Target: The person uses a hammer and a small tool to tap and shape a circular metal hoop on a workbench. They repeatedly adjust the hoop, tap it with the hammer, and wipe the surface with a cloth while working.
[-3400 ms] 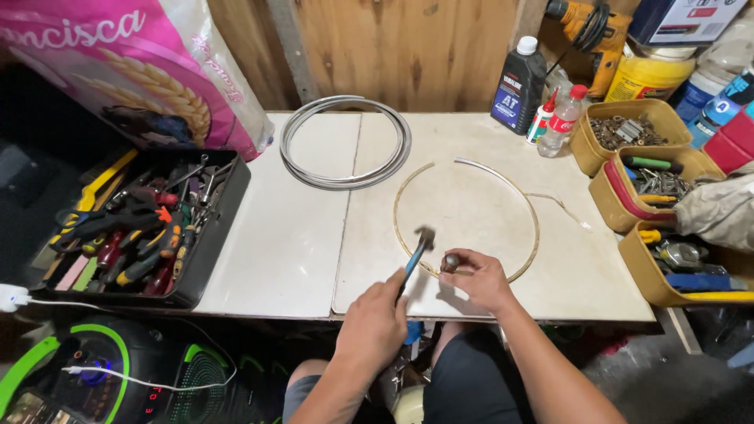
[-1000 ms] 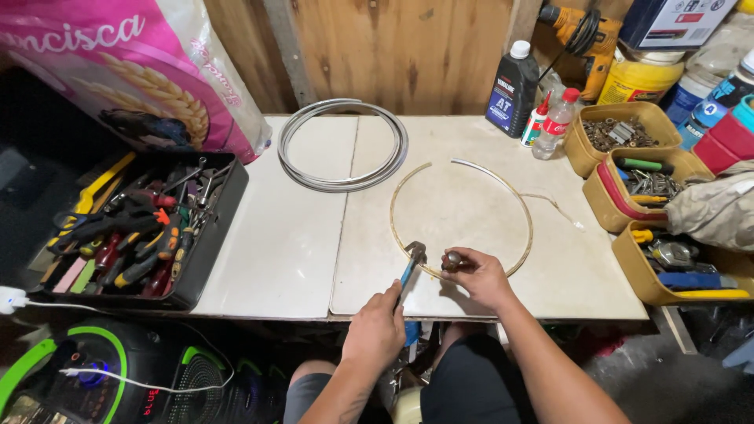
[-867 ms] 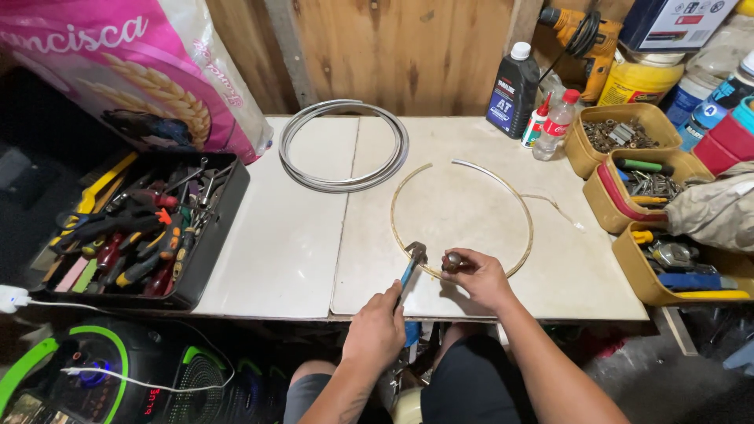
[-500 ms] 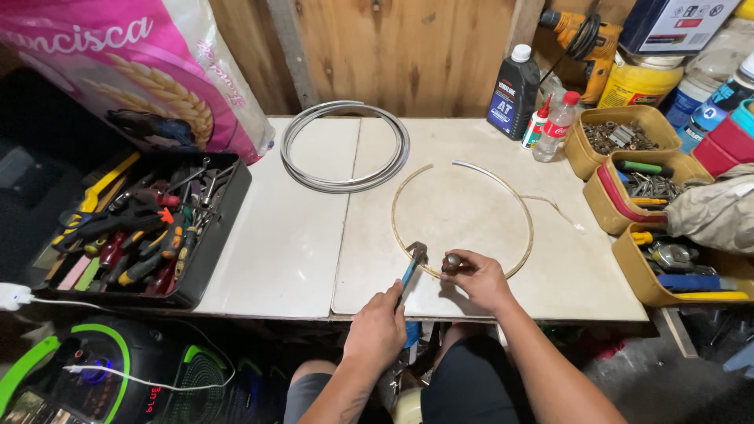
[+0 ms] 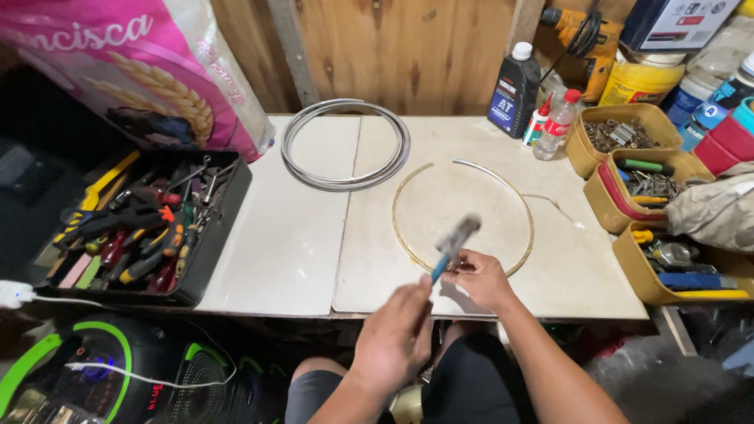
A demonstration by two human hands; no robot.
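Observation:
A thin gold-coloured metal hoop [image 5: 408, 188] with a gap at its top lies flat on the white table [image 5: 290, 235]. My right hand [image 5: 479, 279] pinches the hoop's near edge against the tabletop. My left hand [image 5: 397, 341] grips the blue handle of a small hammer [image 5: 452, 245], whose head is blurred and raised a little above the hoop, just left of my right hand's fingers.
A coil of grey metal strip [image 5: 345, 145] lies at the table's back. A black tray of hand tools [image 5: 137, 228] stands left. Yellow bins of screws and tools [image 5: 636, 169], a black oil bottle [image 5: 514, 90] and small bottles [image 5: 554, 126] crowd the right.
The hammer head rested low on the hoop's near edge; now it is lifted and blurred in motion. My right hand has stayed on the hoop.

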